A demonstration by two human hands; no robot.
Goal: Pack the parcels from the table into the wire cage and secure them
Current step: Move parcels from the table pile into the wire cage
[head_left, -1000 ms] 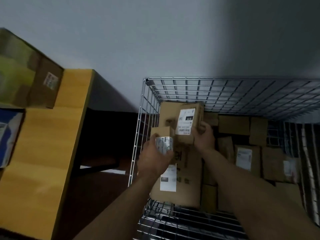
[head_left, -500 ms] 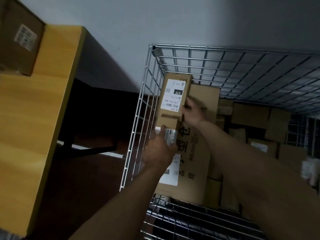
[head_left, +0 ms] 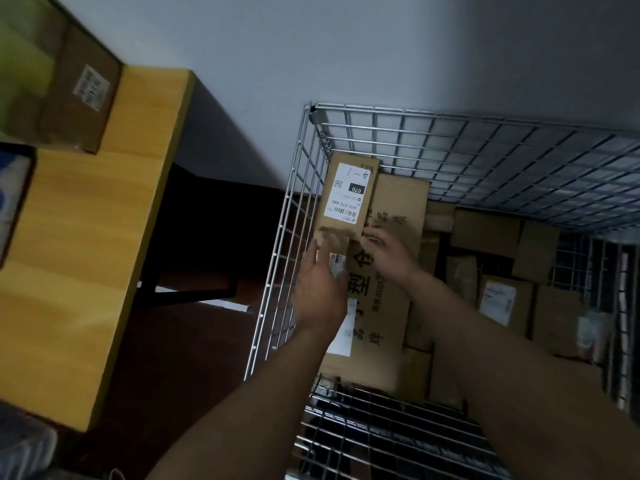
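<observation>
The wire cage [head_left: 450, 116] stands right of the table and holds several cardboard parcels. A flat parcel with a white "070" label [head_left: 349, 195] lies in the cage's far left corner, on top of a large printed carton [head_left: 391, 271]. Just below it sits a small parcel with a white sticker [head_left: 337, 254]. My left hand [head_left: 318, 289] is against the small parcel's left side, thumb up and fingers loose. My right hand [head_left: 388, 247] hovers at the labelled parcel's near edge with its fingers spread; motion blur hides whether it touches.
The yellow wooden table [head_left: 86, 237] at left carries a brown box with a label [head_left: 79, 98] and a blue item [head_left: 10, 202] at the frame edge. More labelled parcels [head_left: 502, 303] fill the cage's right side. A dark gap separates table and cage.
The labelled parcel moved from my right hand's grip into the far left corner. Both hands have loosened: the left no longer wraps the small parcel, and the right has spread its fingers.
</observation>
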